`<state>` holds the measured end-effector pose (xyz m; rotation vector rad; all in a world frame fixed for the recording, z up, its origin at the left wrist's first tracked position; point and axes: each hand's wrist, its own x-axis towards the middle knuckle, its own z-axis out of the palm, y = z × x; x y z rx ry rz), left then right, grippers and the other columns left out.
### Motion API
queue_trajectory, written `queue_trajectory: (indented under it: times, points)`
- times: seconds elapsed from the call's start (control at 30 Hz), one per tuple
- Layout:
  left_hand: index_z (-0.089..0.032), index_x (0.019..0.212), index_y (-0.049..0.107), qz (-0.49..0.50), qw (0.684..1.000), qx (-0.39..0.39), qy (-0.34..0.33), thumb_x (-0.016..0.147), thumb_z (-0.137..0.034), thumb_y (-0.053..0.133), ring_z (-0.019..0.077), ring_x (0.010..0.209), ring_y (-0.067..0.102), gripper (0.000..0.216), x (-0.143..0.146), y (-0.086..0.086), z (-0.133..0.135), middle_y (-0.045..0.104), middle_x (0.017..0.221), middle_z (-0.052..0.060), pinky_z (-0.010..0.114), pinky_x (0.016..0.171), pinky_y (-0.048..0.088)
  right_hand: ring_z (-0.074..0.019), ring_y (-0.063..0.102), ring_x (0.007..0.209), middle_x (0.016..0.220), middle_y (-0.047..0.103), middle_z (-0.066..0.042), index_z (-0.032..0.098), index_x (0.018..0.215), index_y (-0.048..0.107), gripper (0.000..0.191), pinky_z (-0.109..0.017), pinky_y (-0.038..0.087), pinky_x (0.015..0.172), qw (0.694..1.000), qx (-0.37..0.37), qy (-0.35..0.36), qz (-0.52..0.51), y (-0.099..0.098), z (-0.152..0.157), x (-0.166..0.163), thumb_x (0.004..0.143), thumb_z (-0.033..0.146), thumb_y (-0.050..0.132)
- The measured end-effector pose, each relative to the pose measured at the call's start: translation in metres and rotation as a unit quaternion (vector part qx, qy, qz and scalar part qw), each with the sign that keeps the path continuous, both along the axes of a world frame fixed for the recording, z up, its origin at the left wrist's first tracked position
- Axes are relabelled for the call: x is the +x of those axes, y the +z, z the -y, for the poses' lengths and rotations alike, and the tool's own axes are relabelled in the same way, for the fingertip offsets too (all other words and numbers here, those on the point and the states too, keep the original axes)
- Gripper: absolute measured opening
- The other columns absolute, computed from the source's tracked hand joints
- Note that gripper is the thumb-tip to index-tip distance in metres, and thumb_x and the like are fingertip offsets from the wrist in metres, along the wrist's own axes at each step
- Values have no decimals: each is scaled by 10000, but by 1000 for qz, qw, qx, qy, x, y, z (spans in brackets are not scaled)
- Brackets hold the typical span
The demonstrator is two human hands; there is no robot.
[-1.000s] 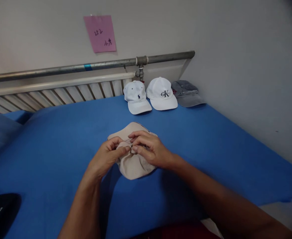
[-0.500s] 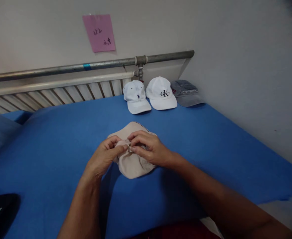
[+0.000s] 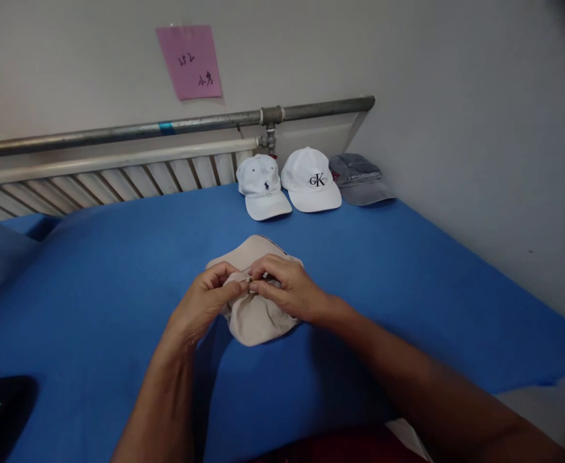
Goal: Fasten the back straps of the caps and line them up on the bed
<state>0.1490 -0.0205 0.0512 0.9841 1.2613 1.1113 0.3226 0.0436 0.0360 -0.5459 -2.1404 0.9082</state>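
A beige baseball cap lies on the blue table cover in front of me, its brim pointing away. My left hand is closed on the cap's left side, thumb and fingers pinching the fabric near its middle. From the right, my right hand pinches at the same spot, where a small buckle or strap end shows between the thumbs. Its exact form is too small to make out. The fingers partly cover the middle of the cap.
Behind it stand a white cap with a small rider emblem, a white CK cap and a dark grey cap. A radiator and metal pipe run along the wall. A black object lies at the lower left.
My right fingers have shifted slightly, the thumb closing in at the pinch point. The cap and my left hand look almost unmoved.
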Motion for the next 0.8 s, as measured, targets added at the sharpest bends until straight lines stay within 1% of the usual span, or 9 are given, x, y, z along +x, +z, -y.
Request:
queue_trajectory:
  times: [0.07,0.2,0.27,0.37,0.43,0.6,0.67,0.73,0.8]
  points:
    - [-149,722,608,10,1000,-2,6,680,-263,755,55,504,469,191,-1,1,0,570,599,-39,175,478,353,-132,586,804,846,634,-14,182,791,586,44,-289,460,764,999,-39,21,-16,2,0,1,812,158,617]
    - [-144,696,595,21,999,-3,26,644,-245,776,53,493,479,214,-3,2,0,581,590,-37,172,474,367,-138,617,859,915,657,-20,179,819,607,57,-306,482,808,983,-170,56,-44,5,0,3,781,155,643]
    - [-142,686,590,22,999,-9,23,635,-243,779,52,479,474,220,-4,2,1,578,576,-37,172,461,364,-138,621,858,909,664,-20,175,812,617,55,-307,483,811,976,-203,59,-42,6,0,4,773,155,650]
    - [-142,680,583,23,1000,-9,14,635,-243,775,52,471,475,221,-2,4,2,578,568,-38,169,452,368,-137,617,848,883,664,-14,172,786,628,48,-300,479,802,974,-213,59,-39,7,1,3,758,159,665]
    - [-142,680,574,21,1000,-11,9,640,-238,768,48,468,474,220,-1,5,2,573,566,-43,163,448,366,-130,609,816,846,654,-5,169,776,634,45,-282,477,768,975,-211,57,-36,8,0,3,753,153,668]
    - [-144,674,540,6,1000,-21,-11,650,-223,759,33,456,447,234,1,8,2,547,549,-63,145,438,349,-106,562,728,739,611,21,160,742,634,60,-242,441,704,986,-158,48,-14,7,1,2,742,106,660]
    - [-142,678,541,-1,1000,-18,-17,663,-226,754,32,468,450,230,1,8,3,547,555,-64,142,448,354,-106,547,723,729,604,26,165,732,627,64,-243,429,699,987,-154,41,-11,6,1,1,743,111,658]
    - [-139,681,549,-8,1000,-16,-21,673,-231,752,30,472,449,223,-1,8,3,544,556,-64,140,451,351,-107,542,729,737,602,26,170,738,622,54,-246,426,699,982,-182,38,-15,5,1,1,741,137,665]
    - [-137,687,560,-6,1000,-10,-22,677,-231,754,30,478,455,215,-3,8,4,549,563,-62,140,458,355,-106,545,717,745,598,25,171,768,614,73,-246,432,680,966,-252,48,-30,5,1,1,733,175,678]
